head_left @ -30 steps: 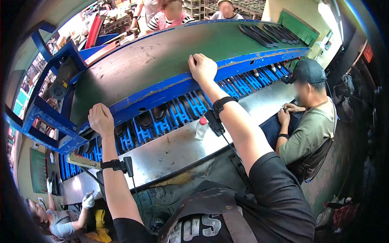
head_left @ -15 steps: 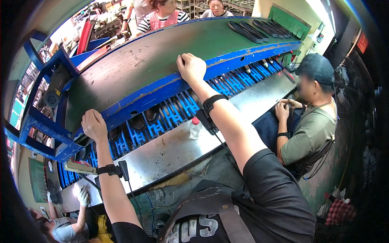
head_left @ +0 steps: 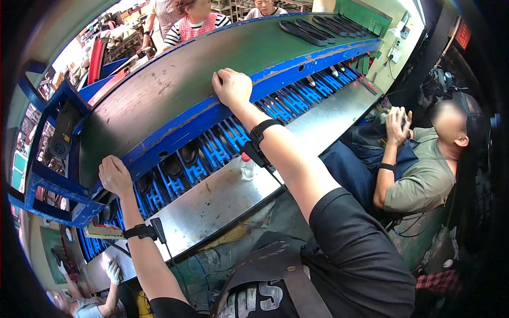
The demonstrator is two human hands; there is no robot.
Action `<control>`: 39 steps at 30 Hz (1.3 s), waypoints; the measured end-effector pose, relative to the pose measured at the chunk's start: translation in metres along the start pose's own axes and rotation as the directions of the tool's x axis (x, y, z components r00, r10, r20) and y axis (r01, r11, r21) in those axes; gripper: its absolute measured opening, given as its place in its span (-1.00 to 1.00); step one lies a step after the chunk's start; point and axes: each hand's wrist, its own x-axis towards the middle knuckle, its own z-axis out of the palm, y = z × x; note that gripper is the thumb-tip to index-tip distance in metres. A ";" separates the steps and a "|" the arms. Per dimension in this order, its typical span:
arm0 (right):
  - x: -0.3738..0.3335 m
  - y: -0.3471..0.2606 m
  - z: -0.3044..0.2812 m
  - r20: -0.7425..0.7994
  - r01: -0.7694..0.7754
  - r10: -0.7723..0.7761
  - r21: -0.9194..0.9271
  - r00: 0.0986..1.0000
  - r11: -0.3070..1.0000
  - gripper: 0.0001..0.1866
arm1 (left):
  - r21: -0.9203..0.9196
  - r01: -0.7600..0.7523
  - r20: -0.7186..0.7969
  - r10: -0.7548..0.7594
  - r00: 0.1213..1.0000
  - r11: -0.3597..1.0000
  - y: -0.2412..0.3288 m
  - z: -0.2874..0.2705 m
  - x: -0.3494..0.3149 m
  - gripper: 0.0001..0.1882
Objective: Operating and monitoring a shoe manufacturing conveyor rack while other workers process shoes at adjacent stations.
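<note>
My left hand, near the left corner, and right hand lie curled on the near edge of the green-topped, blue metal conveyor; whether they clench it, I cannot tell. Evenly shared weight should steady me best.

Flat green conveyor top: dark scuff marks across left half. Blue rail along its near edge: paint chipped at upper lip, 2 round holes visible.

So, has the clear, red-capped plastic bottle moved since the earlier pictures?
No, the bottle stands at the same spot on the long silver metal ledge.
</note>
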 end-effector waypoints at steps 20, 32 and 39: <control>0.001 0.001 -0.002 -0.002 0.007 -0.007 0.006 1.000 1.000 -0.70 | -0.025 -0.013 -0.041 0.012 0.999 1.000 0.003 -0.002 0.002 -0.80; 0.002 0.000 -0.003 0.006 -0.004 0.004 -0.016 1.000 1.000 -0.69 | -0.027 -0.002 -0.028 0.002 1.000 1.000 0.000 0.001 0.001 -0.81; 0.001 -0.002 -0.004 -0.002 0.020 -0.020 -0.005 1.000 1.000 -0.70 | -0.015 0.013 -0.047 -0.014 0.999 1.000 0.000 -0.002 0.001 -0.83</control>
